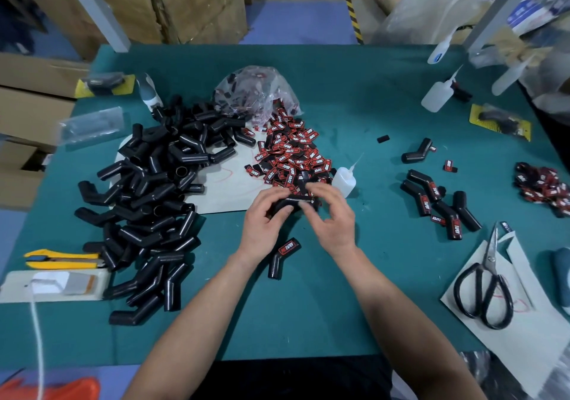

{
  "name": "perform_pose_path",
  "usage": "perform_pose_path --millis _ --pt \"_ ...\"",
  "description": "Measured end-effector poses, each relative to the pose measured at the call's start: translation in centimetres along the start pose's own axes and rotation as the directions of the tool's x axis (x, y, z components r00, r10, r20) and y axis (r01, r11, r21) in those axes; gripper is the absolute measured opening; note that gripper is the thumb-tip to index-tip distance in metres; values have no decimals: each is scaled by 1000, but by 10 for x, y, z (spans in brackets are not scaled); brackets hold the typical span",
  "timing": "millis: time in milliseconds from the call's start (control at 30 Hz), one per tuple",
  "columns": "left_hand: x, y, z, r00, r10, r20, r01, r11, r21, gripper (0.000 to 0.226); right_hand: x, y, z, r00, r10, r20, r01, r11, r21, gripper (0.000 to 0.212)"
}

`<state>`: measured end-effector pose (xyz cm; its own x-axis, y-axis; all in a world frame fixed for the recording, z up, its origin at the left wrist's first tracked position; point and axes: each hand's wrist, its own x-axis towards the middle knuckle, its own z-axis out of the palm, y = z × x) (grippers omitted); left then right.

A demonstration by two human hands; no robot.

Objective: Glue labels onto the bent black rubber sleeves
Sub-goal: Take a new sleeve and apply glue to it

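Note:
My left hand (264, 224) grips a bent black rubber sleeve (293, 203) held above the green table (339, 276). My right hand (331, 214) has its fingers curled on the sleeve's right end; whether a label lies under them I cannot tell. One labelled sleeve (282, 257) lies on the table just below my hands. A big heap of bare sleeves (154, 190) fills the left. A pile of red-and-black labels (293, 153) lies straight ahead, with a small glue bottle (345, 179) beside it. Several labelled sleeves (438, 202) lie to the right.
Scissors (484, 285) on white paper sit at the near right. A yellow cutter (61, 259) lies at the left edge. A plastic bag of labels (256, 91) lies behind the pile. More glue bottles (438, 91) stand at the back right, and another label pile (543, 187) at the far right.

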<state>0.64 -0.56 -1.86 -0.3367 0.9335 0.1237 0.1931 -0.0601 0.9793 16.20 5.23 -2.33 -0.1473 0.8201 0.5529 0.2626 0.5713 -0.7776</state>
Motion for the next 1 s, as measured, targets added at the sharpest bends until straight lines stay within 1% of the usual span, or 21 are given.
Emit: perform_pose_path --millis 33,67,100,133,167,233,267,300,333,400,467,533,600,667,700,767,800,833,900,933,1000 --pt "0 -1 0 1000 -13 1 13 1000 -4 34 0 1 -3 991 -67 -114 63 997 -34 25" --pt "0 -1 0 998 -57 -10 56 998 -39 34 0 2 -7 969 -99 -226 85 994 -74 26" --pt "0 -1 0 994 -110 -18 108 992 -71 34 1 3 -9 944 -88 -320 58 993 -101 29" --pt "0 -1 1 988 -150 -25 147 985 -95 34 3 5 -11 926 -27 -377 -17 993 -114 34" --pt "-1 -2 1 986 -165 -35 161 982 -97 33 6 7 -13 914 78 -399 -133 985 -112 42" --pt "-1 -3 1 985 -164 -45 159 983 -95 34 13 11 -15 876 346 -336 -390 918 -71 53" --pt "-1 -3 0 986 -158 -48 153 984 -90 35 17 15 -17 845 459 -274 -489 871 -52 52" --pt "0 -3 0 988 -146 -53 141 986 -84 37 20 18 -19 816 536 -215 -557 829 -46 47" --pt "0 -4 0 990 -130 -63 125 989 -76 39 21 19 -20 802 572 -174 -587 808 -50 38" --pt "1 -6 0 990 -117 -82 111 991 -71 42 22 17 -21 821 554 -140 -566 821 -70 26" --pt "1 -5 0 984 -147 -97 138 986 -97 41 20 12 -20 845 522 -117 -531 845 -63 20" --pt "1 -5 0 983 -148 -108 136 985 -108 40 17 7 -18 871 485 -78 -490 870 -58 25" --pt "0 -6 0 987 -96 -127 85 992 -91 39 13 3 -17 899 437 -17 -438 897 -61 34" --pt "1 -4 -1 988 -56 -141 44 995 -86 41 10 -5 -17 929 369 8 -369 929 15 41" --pt "2 -3 -1 988 -52 -147 40 995 -87 43 10 -8 -17 934 356 -2 -354 930 102 41" --pt "2 -3 -1 984 -84 -154 69 993 -100 44 12 -9 -17 918 394 -46 -363 881 302 36" --pt "2 -3 -1 981 -115 -154 97 988 -121 43 15 -9 -18 892 447 -75 -385 834 395 33" --pt "2 -2 -1 977 -153 -150 130 980 -153 42 18 -8 -20 844 525 -106 -414 766 493 29" --pt "3 -2 0 967 -216 -132 188 962 -201 41 24 -7 -24 733 669 -119 -417 581 699 19" --pt "4 -2 0 965 -228 -130 200 960 -198 41 26 -6 -26 705 700 -113 -393 518 760 14" --pt "4 -3 0 966 -230 -120 210 964 -162 47 29 -4 -29 688 715 -127 -364 491 792 9"
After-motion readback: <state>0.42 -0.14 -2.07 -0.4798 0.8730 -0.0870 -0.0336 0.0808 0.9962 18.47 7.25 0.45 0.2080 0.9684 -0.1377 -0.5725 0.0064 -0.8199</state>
